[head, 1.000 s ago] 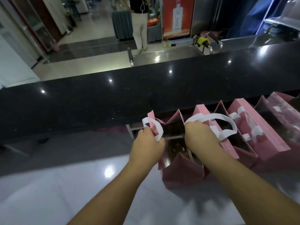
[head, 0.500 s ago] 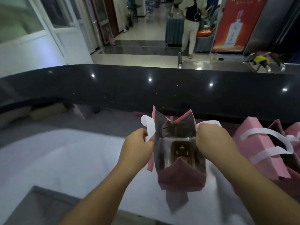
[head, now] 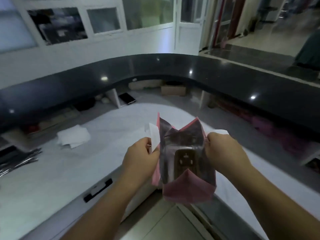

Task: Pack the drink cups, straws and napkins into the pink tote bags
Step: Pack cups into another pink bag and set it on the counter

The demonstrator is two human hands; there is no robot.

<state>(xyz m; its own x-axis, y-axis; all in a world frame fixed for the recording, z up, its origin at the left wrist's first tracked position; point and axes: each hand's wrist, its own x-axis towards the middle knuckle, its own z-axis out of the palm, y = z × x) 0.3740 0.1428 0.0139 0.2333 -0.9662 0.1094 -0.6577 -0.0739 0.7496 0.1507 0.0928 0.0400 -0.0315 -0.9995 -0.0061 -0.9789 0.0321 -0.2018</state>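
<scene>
At the far left edge of the frame a bundle of dark wrapped straws (head: 16, 159) lies on the white worktop (head: 52, 174). A little to the right of it, in the left middle, sits a loose stack of white napkins (head: 73, 137), well apart from the hands. Lower down, a black drawer handle (head: 98, 190) shows on the front of the worktop. Behind all this a dark curved counter (head: 173, 66) sweeps across the upper half of the frame, with a phone (head: 127, 98) and a cardboard box (head: 173, 90) on the shelf beneath it.

Near the centre, the left hand (head: 140, 161) pinches the white handle strap (head: 154, 135) on the left side of the pink tote bag (head: 187, 186); its fingers are curled round the strap. The bag hangs upright between the two hands, just above the near edge of the worktop, its mouth pulled wide. Inside, seen from above, stands one drink cup (head: 186, 161) with a dark sealed lid.

To the right of centre, the right hand (head: 223, 151) grips the bag's right rim, fingers curled over it, and a bit of the other white strap (head: 220, 131) pokes out above the knuckles. Both forearms reach in from the bottom of the frame.
</scene>
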